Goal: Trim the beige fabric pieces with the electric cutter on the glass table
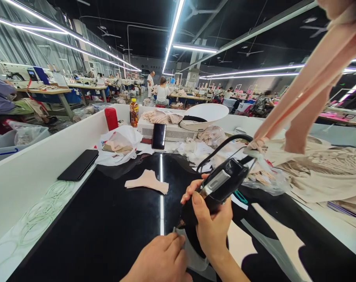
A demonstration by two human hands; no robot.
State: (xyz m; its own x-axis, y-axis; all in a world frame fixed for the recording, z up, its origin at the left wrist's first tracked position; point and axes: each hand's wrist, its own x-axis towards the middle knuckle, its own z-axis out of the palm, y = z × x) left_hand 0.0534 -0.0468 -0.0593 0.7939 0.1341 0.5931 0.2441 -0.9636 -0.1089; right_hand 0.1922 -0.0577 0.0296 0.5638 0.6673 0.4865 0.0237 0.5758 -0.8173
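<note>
My right hand (213,225) is wrapped around a corded black electric hand tool (225,184), whose lower tip points down at the work surface. A pink cloth strip (283,105) is tied at its upper end and runs up to the right. Just below the tip, my left hand (162,258) has its fingers closed on the edge of a sheer grey fabric piece (192,250). A pale pink cut fabric piece (147,181) lies on the black work surface (107,219). To the right are more pale pieces (283,235) and another sheer strip (268,246).
A phone (159,136) leans upright at the back, near a drink bottle (133,112) and a white plastic bag (119,145). Beige fabric (327,176) is heaped on the right. A black flat case (78,165) rests on the left ledge. Other people sit at sewing tables beyond.
</note>
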